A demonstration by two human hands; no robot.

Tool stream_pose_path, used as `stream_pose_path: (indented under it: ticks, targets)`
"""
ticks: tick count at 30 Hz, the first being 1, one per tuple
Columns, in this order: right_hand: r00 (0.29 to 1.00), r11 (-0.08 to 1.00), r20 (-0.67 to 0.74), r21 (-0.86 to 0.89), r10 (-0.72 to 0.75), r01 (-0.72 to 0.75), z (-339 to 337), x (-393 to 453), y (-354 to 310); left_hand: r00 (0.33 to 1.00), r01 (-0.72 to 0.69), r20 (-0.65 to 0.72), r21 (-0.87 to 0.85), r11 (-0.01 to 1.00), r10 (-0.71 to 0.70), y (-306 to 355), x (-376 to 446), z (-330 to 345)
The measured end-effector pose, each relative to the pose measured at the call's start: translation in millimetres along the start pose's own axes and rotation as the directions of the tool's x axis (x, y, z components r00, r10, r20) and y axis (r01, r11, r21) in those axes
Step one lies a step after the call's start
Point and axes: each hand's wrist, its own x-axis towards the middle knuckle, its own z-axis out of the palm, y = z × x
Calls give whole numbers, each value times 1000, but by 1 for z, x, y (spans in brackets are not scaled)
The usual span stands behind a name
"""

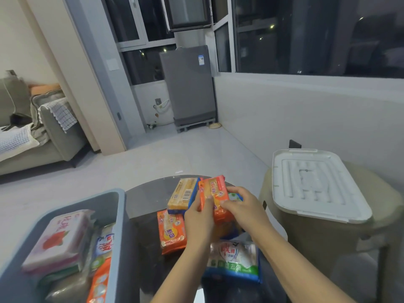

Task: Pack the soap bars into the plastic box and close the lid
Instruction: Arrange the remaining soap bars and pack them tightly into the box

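Head view: both hands, left hand [200,217] and right hand [241,206], hold orange soap pack [215,193] above bench [148,200]. Grip closed on pack. Grey box [121,215] left, part filled; lid [314,182] off, right. Advise: lay pack flat in free gap, keep below rim.

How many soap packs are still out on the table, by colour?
Orange: 2, one held up by the left hand and right hand, at, and one lying flat
Yellow: 1
Blue and white: 1
Total: 4 that I can make out
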Motion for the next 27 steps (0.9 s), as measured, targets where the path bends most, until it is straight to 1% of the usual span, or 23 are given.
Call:
stream_pose_path:
  ticks: [2, 5, 7, 10, 13, 16, 18, 22, 25, 27]
  targets:
    - [1000, 997, -13, -74, 16, -16, 2, -6, 0, 1000, 14, -3, 14, 1000, -14, 0, -6, -4]
    - [1000, 975, 4, -218, 30, -28, 6, -9, 2, 1000, 24, 0, 58, 998, -24, -1, -9, -5]
    - [999, 964, 21, -263, 35, -29, 8, -7, 3, 998, 58, -3, 58, 997, -58, -2, -8, -4]
    - [998, 969, 50, -247, 39, -25, 9, -1, 3, 993, 121, -14, 21, 992, -120, -3, -3, -2]
    - [994, 966, 76, -255, 74, -52, 9, 5, 3, 982, 187, 5, 11, 982, -187, -3, 4, 1]
    - [996, 977, 56, -204, 68, -56, 7, 9, 3, 964, 264, 49, -63, 962, -261, -1, 7, 3]
    - [997, 984, 48, -169, 62, -53, 6, 8, 3, 962, 274, 46, -122, 954, -271, 1, 5, 2]
    - [999, 993, 31, -118, 18, -15, 6, -5, -4, 985, 170, 25, -166, 971, -168, 8, -8, -2]
    - [998, 998, 15, -14, -61, 62, 6, -22, -22, 1000, 13, -4, -183, 983, -14, 24, -27, -11]
    - [993, 991, 21, 58, -120, 119, 7, -37, -38, 995, -95, -27, -184, 978, 92, 41, -42, -20]
